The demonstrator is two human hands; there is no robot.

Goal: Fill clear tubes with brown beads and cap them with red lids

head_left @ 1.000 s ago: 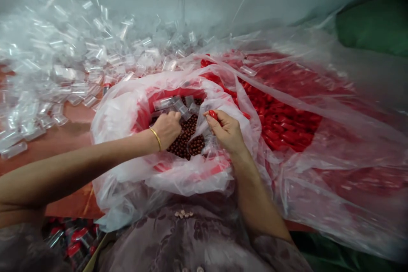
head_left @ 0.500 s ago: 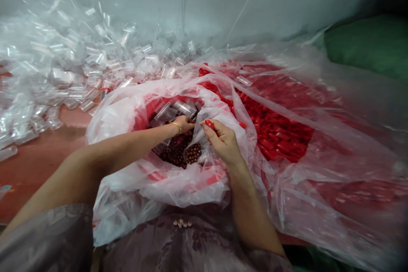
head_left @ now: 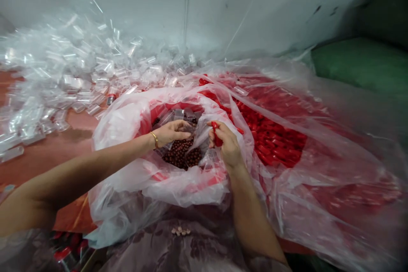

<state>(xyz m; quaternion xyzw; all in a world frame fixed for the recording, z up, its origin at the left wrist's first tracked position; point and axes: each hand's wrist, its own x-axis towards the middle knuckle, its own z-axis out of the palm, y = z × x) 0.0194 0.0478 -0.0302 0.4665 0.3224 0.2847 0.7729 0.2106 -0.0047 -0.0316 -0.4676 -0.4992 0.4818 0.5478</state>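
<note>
Landmark: the red basin (head_left: 149, 115), lined with a clear plastic bag (head_left: 121, 123), sits right in front of me; I place everything else against it.
Left hand: my left hand (head_left: 170, 131) reaches over the basin's near-left rim and lies flat above its middle, fingers (head_left: 185, 135) stretched out and released, gripping nothing; a gold bangle (head_left: 154, 139) is at the wrist.
Under the left hand: a heap of small brown beads (head_left: 181, 157) fills the bottom of the basin, and a few clear plastic vials (head_left: 178, 114) lie on the beads toward the far rim, just beyond my fingertips.
Right hand: my right hand (head_left: 225, 144) is at the basin's right rim, fingers clenched on a red cap (head_left: 216, 136), which shows between thumb and forefinger; a fold of the bag liner lies against the hand.
Right of the basin: a large clear sack of red caps (head_left: 274, 140) lies open beside it, touching the liner.
Left of and beyond the basin: a wide pile of empty clear vials (head_left: 63, 76) is spread over the red floor (head_left: 47, 157), up to the grey wall (head_left: 127, 0).
Far right of the basin: a green sack (head_left: 360, 63).
Near side of the basin: my patterned clothing (head_left: 178, 246), with a few pale beads (head_left: 180, 231) lying on it.
</note>
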